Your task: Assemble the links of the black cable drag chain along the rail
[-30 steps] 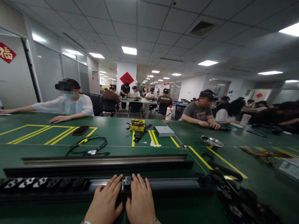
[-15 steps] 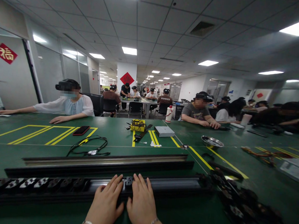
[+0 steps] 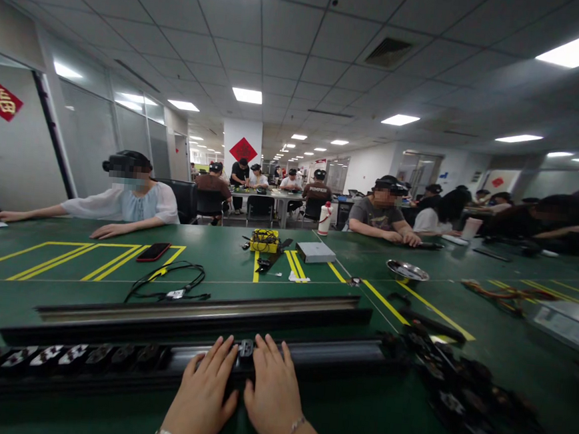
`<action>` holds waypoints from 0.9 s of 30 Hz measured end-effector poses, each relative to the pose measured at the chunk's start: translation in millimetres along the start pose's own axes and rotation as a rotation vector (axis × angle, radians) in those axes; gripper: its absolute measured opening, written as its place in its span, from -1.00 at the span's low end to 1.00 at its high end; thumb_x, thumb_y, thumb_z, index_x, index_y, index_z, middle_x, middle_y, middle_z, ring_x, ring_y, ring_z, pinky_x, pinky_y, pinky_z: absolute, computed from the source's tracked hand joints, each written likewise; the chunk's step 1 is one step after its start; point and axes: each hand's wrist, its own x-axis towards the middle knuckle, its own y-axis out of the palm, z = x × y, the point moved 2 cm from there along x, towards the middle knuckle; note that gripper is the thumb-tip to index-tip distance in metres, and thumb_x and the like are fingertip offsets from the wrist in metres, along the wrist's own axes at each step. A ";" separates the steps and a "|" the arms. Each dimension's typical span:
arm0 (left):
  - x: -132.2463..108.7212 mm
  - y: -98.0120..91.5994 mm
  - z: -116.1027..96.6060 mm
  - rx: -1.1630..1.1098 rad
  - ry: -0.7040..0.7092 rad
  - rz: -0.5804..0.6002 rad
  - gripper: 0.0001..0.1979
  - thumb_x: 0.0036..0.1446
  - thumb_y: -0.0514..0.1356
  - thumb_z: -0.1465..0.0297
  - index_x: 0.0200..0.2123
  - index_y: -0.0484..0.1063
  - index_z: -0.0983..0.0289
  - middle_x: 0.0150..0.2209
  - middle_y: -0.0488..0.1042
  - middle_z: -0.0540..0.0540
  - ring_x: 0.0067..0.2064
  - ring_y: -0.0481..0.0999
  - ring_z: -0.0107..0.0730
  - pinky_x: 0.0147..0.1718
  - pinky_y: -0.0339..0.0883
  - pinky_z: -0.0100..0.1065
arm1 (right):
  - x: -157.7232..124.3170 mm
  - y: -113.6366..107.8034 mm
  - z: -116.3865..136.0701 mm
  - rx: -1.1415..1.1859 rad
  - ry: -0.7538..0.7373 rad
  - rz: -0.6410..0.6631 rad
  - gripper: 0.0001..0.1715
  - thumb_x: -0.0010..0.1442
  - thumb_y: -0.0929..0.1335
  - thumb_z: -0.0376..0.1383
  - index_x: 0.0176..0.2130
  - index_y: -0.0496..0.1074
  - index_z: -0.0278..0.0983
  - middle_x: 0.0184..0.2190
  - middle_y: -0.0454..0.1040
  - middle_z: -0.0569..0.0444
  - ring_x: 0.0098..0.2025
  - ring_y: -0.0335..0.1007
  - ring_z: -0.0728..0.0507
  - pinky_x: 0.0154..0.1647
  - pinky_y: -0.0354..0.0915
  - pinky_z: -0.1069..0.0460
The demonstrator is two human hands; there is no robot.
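A long black rail [image 3: 343, 356] lies across the green table in front of me. My left hand [image 3: 203, 392] rests on it with fingers stretched out, just left of a small black block [image 3: 246, 348] on the rail. On the block's other side, my right hand [image 3: 274, 391] lies with its fingers extended along the rail. The fingertips of both hands are close to the block; whether they press it I cannot tell. Several black socket-like blocks [image 3: 74, 354] sit in a row on the rail's left part. Neither hand is closed round anything.
Another long rail [image 3: 202, 309] lies just behind. Dark parts [image 3: 476, 399] are heaped at right. Farther back are a cable [image 3: 176, 294], a phone [image 3: 154, 252], a yellow box [image 3: 264, 242], a grey box [image 3: 315, 252] and a metal bowl [image 3: 407, 272]. People sit across the table.
The whole view has shifted slightly, with things on the table appearing a little farther left. Both hands keep nearly the same place beside the small block.
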 end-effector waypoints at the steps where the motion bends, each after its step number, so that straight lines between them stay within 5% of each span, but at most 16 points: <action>1: 0.3 -1.6 -0.6 -0.008 -0.010 0.008 -0.41 -0.04 0.00 0.38 0.14 0.12 0.23 0.22 0.04 0.08 0.24 -0.01 -0.21 0.11 -0.06 -0.11 | 0.0 0.0 0.1 0.007 0.001 -0.002 -0.47 0.09 0.24 -0.21 0.07 0.23 -0.24 0.18 0.12 0.09 0.23 -0.13 -0.11 0.24 -0.38 -0.08; 27: 4.1 -3.8 2.1 -0.129 -0.134 0.021 -0.44 -0.04 0.01 0.34 0.11 0.17 0.11 0.21 0.09 -0.02 0.22 0.03 -0.28 0.11 -0.04 -0.16 | 0.9 1.2 1.1 0.052 0.027 -0.075 -0.58 0.16 0.21 -0.13 -0.01 0.31 -0.21 0.13 0.22 0.09 0.19 -0.02 -0.13 0.21 -0.23 -0.10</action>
